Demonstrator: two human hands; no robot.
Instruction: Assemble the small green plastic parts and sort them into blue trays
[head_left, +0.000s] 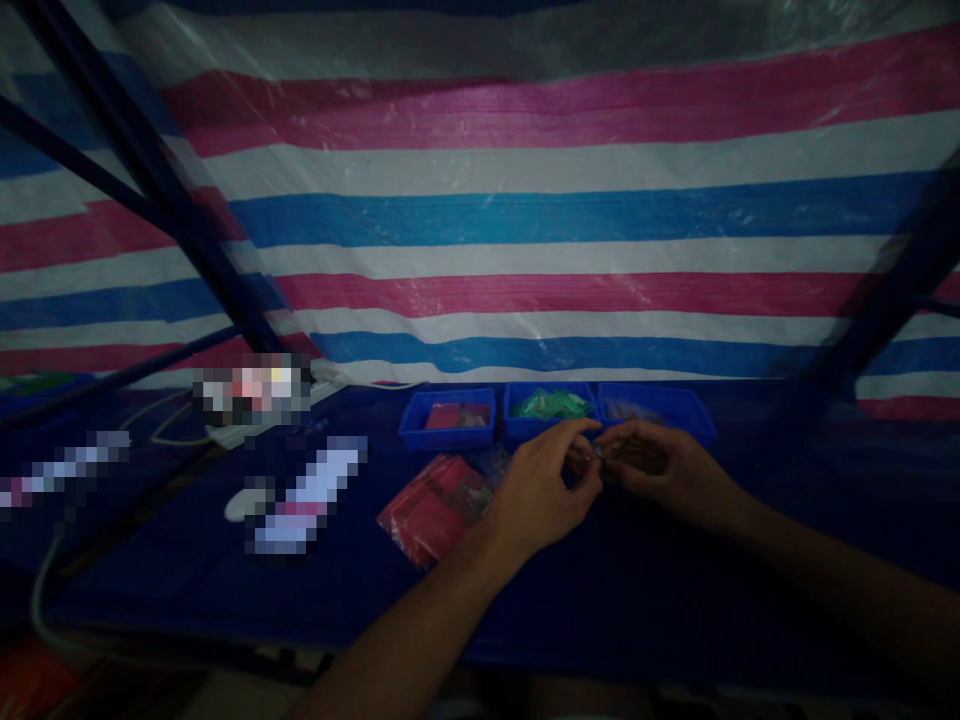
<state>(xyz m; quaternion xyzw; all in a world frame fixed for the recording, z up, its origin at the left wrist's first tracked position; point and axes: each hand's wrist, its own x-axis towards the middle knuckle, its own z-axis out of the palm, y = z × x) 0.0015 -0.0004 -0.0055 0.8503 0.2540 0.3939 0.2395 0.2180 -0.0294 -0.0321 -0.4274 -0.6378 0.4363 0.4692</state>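
blue plastic-looking tabletop [600,600] fills the lower part of the head view, the only one here, and the light is dim. a small glinting piece [598,453] sits at the fingertips, right in the narrow gap between the left hand [541,485] and the right hand [671,465], so neither is clearly nearer. it is too small and dark to name, and i cannot tell which way its long axis runs. both hands look pinched on it, thumbs drawn close to curled fingers, the two sets of fingertips almost meeting; how firmly each one grips doesn't show. just beyond them stand a middle bin [517,428] with green packets [551,404] and a right bin [699,418], partly hidden by the fingers. pink packets [427,515] lie beside the left forearm, in front of a left bin [447,440].
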